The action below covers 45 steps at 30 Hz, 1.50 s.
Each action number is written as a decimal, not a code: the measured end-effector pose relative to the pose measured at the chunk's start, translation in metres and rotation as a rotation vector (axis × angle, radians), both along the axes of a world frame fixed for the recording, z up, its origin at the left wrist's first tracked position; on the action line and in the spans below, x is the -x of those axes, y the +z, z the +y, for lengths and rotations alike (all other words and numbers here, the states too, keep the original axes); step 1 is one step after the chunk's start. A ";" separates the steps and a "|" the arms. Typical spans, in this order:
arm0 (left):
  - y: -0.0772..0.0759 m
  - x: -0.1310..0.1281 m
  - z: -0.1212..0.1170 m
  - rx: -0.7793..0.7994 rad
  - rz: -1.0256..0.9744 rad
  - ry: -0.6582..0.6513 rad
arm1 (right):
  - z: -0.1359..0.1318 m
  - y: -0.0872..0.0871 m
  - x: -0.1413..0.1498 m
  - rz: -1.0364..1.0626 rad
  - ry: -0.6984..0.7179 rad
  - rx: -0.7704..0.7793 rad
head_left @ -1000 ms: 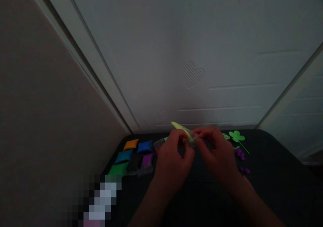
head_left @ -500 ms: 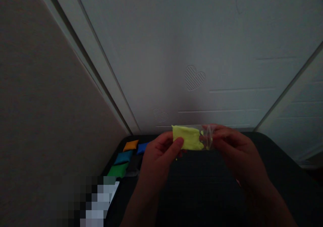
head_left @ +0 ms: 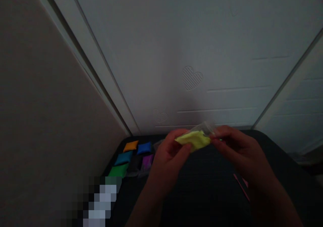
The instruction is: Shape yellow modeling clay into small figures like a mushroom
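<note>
Both hands hold a small clear plastic packet of yellow clay (head_left: 194,139) above a dark table (head_left: 202,193). My left hand (head_left: 169,159) pinches the packet's left end between thumb and fingers. My right hand (head_left: 234,149) pinches its right end, where the clear plastic sticks out. The packet is tilted, with its right end higher.
Several coloured clay packets lie at the table's far left: orange (head_left: 130,145), blue (head_left: 144,147), teal (head_left: 123,157), green (head_left: 118,169), purple (head_left: 147,159) and a dark one. A thin pink stick (head_left: 241,186) lies under my right wrist. A pale wall with heart marks (head_left: 192,77) stands behind.
The packet was raised and turned flat toward me half a second ago. Now it is lowered slightly and tilted edge-on. Both hands shifted a little to the right.
</note>
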State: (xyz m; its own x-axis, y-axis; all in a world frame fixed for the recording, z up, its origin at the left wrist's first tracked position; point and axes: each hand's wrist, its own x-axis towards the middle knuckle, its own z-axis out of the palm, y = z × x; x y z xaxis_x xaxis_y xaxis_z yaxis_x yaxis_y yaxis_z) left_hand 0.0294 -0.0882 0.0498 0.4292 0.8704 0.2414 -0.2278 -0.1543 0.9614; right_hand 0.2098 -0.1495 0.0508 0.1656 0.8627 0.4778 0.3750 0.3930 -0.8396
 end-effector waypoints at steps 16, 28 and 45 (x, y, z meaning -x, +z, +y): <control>0.005 0.009 0.012 -0.215 0.368 0.114 | -0.010 0.001 -0.016 -0.209 0.250 0.094; 0.000 0.004 0.009 0.034 0.152 -0.013 | 0.000 0.003 -0.008 -0.317 0.143 0.090; -0.005 -0.001 0.010 0.088 0.083 0.036 | 0.004 -0.001 -0.003 -0.358 0.051 0.046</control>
State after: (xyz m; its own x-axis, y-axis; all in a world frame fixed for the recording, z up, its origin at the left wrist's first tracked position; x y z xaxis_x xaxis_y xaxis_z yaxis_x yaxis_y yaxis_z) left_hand 0.0307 -0.0786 0.0446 0.4121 0.9021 0.1282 -0.1429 -0.0750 0.9869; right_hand 0.2131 -0.1452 0.0500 -0.0493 0.8877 0.4578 0.6290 0.3836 -0.6761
